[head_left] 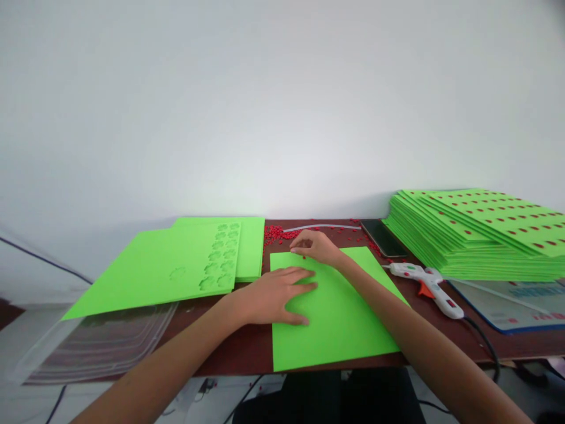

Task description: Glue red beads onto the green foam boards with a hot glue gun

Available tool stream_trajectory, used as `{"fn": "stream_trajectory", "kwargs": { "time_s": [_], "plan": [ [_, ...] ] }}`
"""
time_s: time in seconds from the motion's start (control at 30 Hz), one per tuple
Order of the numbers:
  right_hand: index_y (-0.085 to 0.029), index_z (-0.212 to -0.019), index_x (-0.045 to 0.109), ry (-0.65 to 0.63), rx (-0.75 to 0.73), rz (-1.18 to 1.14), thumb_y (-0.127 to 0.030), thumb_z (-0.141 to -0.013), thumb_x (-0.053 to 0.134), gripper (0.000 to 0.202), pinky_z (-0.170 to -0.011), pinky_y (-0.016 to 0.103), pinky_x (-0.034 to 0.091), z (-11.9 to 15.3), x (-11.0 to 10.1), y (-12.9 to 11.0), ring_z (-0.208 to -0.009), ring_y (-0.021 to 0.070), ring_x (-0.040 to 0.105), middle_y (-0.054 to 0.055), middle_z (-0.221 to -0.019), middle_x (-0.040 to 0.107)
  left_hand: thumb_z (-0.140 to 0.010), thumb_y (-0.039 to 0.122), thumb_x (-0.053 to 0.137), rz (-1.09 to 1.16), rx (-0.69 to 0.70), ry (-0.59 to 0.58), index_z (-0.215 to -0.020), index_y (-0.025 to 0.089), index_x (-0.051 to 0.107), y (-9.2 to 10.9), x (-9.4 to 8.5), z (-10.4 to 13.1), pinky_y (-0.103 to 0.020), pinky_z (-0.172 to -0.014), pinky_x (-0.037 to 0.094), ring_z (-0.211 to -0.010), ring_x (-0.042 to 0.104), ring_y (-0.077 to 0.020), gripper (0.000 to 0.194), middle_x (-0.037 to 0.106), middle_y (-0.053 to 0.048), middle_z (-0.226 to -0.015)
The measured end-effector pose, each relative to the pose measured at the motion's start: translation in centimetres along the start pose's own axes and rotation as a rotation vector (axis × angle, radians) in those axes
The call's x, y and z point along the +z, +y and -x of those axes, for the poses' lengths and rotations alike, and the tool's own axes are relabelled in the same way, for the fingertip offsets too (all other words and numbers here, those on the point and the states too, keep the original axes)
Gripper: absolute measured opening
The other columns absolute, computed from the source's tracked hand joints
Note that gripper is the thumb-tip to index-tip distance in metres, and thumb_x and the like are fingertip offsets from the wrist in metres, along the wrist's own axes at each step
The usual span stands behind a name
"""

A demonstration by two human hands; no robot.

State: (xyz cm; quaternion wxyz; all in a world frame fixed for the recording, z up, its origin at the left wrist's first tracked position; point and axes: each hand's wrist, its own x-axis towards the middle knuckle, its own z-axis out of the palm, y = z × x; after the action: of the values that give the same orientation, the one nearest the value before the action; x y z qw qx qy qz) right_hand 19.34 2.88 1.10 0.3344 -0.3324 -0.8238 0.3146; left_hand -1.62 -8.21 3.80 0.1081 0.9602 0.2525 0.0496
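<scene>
A bright green sheet [335,318] lies on the dark red-brown table in front of me. My left hand [280,294] rests on its left side, fingers spread and holding nothing. Over the sheet's far left corner, my right hand [313,247] has its thumb and fingertips pinched together. Whatever is between those fingertips is too small to make out. Just below them shows a tiny red piece [304,257]. Beyond the right hand, many small red pieces [274,234] are heaped and scattered on the table.
Plain and flower-printed green sheets [150,253] lie left, over a clear plastic lid [110,347]. At right are a white glue gun [428,282] with a cable, a phone [383,237] and a tall stack of red-dotted green sheets [468,253]. A glue stick [322,226] lies behind.
</scene>
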Motion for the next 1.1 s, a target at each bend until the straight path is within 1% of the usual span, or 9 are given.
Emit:
{"fn": "stream_trajectory", "kwargs": {
  "time_s": [0.1, 0.23, 0.43, 0.57, 0.7, 0.77, 0.9, 1.03, 1.1],
  "plan": [
    [-0.020, -0.092, 0.080, -0.012, -0.027, 0.002, -0.038, -0.085, 0.076, 0.020, -0.062, 0.027, 0.045, 0.3, 1.0, 0.9, -0.068, 0.0147, 0.058, 0.004, -0.084, 0.072, -0.090, 0.071, 0.056, 0.012, 0.006, -0.007, -0.154, 0.024, 0.043, -0.1, 0.1, 0.1, -0.040, -0.126, 0.020, -0.151, 0.032, -0.0278, 0.080, 0.034, -0.010, -0.164],
    [-0.021, -0.092, 0.080, -0.043, -0.037, 0.039, -0.037, -0.085, 0.077, 0.018, -0.064, 0.028, 0.045, 0.6, 1.1, 1.4, -0.070, 0.0155, 0.059, 0.004, -0.084, 0.072, -0.090, 0.071, 0.056, 0.022, 0.000, 0.003, -0.154, 0.024, 0.043, -0.2, 0.2, 0.1, -0.041, -0.125, 0.021, -0.151, 0.032, -0.0286, 0.080, 0.035, -0.010, -0.163],
    [-0.021, -0.089, 0.080, -0.045, -0.083, 0.096, -0.031, -0.084, 0.079, 0.011, -0.072, 0.029, 0.048, 0.6, 0.7, 0.9, -0.079, 0.0174, 0.065, 0.004, -0.086, 0.074, -0.090, 0.071, 0.056, 0.022, 0.005, 0.005, -0.153, 0.024, 0.044, -0.1, 0.2, 0.0, -0.040, -0.125, 0.021, -0.150, 0.033, -0.0285, 0.080, 0.037, -0.009, -0.162],
    [-0.021, -0.088, 0.081, -0.054, -0.082, 0.115, -0.032, -0.084, 0.079, 0.012, -0.071, 0.029, 0.048, 0.7, 0.6, 0.8, -0.076, 0.0169, 0.064, 0.005, -0.084, 0.074, -0.090, 0.070, 0.056, 0.020, 0.005, 0.008, -0.153, 0.024, 0.044, -0.2, 0.3, 0.0, -0.041, -0.126, 0.020, -0.151, 0.032, -0.0282, 0.079, 0.036, -0.009, -0.163],
    [-0.021, -0.092, 0.081, -0.067, -0.074, 0.099, -0.036, -0.085, 0.078, 0.017, -0.070, 0.029, 0.047, 0.7, 0.5, 0.8, -0.077, 0.0170, 0.063, 0.006, -0.087, 0.073, -0.090, 0.069, 0.058, 0.026, 0.003, 0.009, -0.153, 0.024, 0.045, -0.2, 0.2, -0.1, -0.040, -0.125, 0.020, -0.150, 0.033, -0.0285, 0.079, 0.037, -0.009, -0.163],
    [-0.020, -0.094, 0.081, -0.051, -0.067, 0.078, -0.039, -0.087, 0.076, 0.021, -0.068, 0.029, 0.047, 0.7, 0.5, 0.8, -0.076, 0.0170, 0.063, 0.006, -0.087, 0.073, -0.090, 0.069, 0.058, 0.033, 0.002, 0.007, -0.153, 0.026, 0.044, -0.1, 0.1, -0.1, -0.041, -0.125, 0.021, -0.150, 0.033, -0.0284, 0.078, 0.036, -0.008, -0.163],
    [-0.019, -0.090, 0.079, -0.005, -0.082, 0.032, -0.043, -0.095, 0.064, 0.029, -0.067, 0.028, 0.047, 0.9, 0.4, 0.5, -0.078, 0.0171, 0.062, 0.007, -0.086, 0.072, -0.090, 0.068, 0.059, 0.039, 0.002, 0.003, -0.153, 0.026, 0.044, -0.1, 0.0, 0.0, -0.041, -0.125, 0.020, -0.150, 0.033, -0.0284, 0.077, 0.035, -0.008, -0.164],
    [-0.018, -0.089, 0.080, -0.025, -0.120, 0.034, -0.039, -0.097, 0.062, 0.029, -0.072, 0.028, 0.048, 1.1, 0.3, 0.1, -0.080, 0.0167, 0.063, 0.007, -0.087, 0.069, -0.090, 0.069, 0.058, 0.036, 0.001, 0.000, -0.153, 0.026, 0.044, -0.1, 0.1, -0.1, -0.041, -0.125, 0.019, -0.150, 0.032, -0.0289, 0.077, 0.036, -0.008, -0.163],
    [-0.019, -0.090, 0.081, -0.028, -0.121, 0.055, -0.036, -0.096, 0.064, 0.025, -0.070, 0.028, 0.047, 1.1, 0.3, 0.1, -0.077, 0.0159, 0.063, 0.006, -0.086, 0.068, -0.090, 0.069, 0.058, 0.038, 0.002, 0.002, -0.153, 0.026, 0.044, -0.1, 0.1, -0.1, -0.041, -0.125, 0.020, -0.150, 0.032, -0.0290, 0.077, 0.037, -0.008, -0.162]
  ]
}}
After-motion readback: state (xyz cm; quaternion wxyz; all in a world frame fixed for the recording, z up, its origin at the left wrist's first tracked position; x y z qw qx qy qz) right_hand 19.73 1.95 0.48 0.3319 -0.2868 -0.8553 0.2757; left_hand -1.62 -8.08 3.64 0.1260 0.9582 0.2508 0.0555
